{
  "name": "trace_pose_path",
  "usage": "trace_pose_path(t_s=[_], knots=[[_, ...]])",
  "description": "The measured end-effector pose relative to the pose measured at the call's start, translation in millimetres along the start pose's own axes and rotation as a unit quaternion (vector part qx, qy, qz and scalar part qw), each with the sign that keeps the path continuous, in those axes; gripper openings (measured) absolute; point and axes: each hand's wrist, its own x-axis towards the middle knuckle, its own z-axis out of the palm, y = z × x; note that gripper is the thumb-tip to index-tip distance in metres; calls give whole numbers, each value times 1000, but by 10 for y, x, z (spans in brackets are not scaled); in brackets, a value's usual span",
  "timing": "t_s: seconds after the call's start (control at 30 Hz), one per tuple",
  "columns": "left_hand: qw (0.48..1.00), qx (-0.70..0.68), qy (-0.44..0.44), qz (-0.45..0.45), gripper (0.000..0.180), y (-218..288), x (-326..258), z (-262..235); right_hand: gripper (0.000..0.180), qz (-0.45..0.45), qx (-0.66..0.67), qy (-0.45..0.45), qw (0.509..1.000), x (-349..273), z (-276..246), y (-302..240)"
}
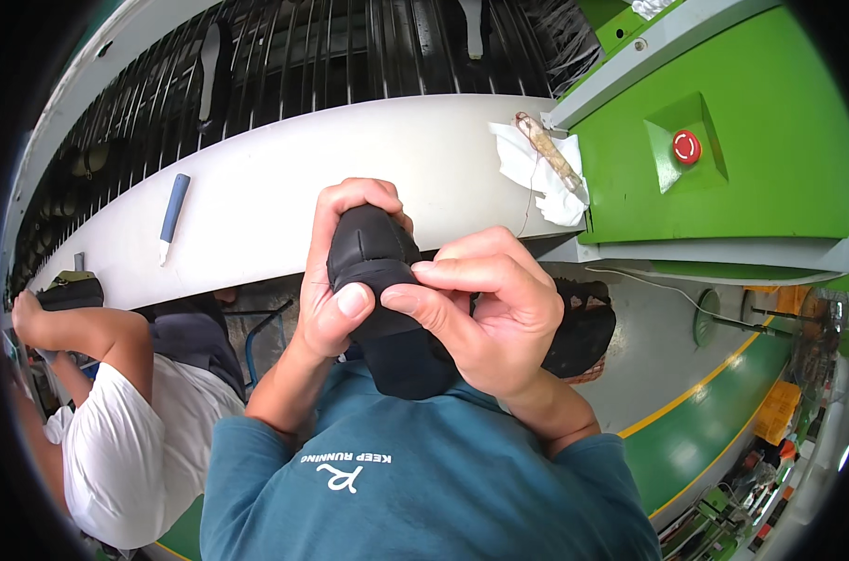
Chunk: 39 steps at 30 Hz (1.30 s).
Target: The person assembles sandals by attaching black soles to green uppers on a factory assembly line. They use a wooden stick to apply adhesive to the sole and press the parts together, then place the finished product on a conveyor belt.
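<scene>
A black shoe (376, 245), with a seam down its rounded end, is held up in front of my chest. My left hand (326, 266) wraps round its left side, the fingers over the far end and the thumb on the near edge. At its right edge my right hand (499, 313) is closed, thumb and index finger pinching the black collar-like rim (377, 274). The shoe's lower part hangs toward my shirt. Whether something small sits between the right fingertips is hidden.
A white ledge (284, 187) runs ahead, bearing a blue-handled tool (174, 215) and a thread-wound stick (548, 154) on white paper. Beyond are conveyor rollers (340, 56) with shoe parts. A green machine (770, 103) with a red button (686, 146) stands right; a co-worker in white (144, 449) works left.
</scene>
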Motion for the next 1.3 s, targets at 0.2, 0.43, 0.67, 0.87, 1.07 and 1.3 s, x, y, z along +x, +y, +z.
trace_pose_path(t_s=[0.2,0.43,0.67,0.87,1.07,1.3], knots=[[1000,16,7,3,85,31,-2,16,23,-22,-3,-15,1000,61,-9,-29],[999,40,-9,34,78,172,0,38,41,224,250,-172,926,281,-189,97],[990,85,26,110,76,185,297,-115,54,224,229,-165,933,626,-32,37],[963,17,131,233,77,-203,613,-259,51,134,65,-166,975,914,226,324],[953,33,243,178,64,-640,401,-669,52,-7,-190,-159,969,563,157,725],[934,141,285,161,65,-686,-208,-873,37,53,-86,-181,978,100,179,990]])
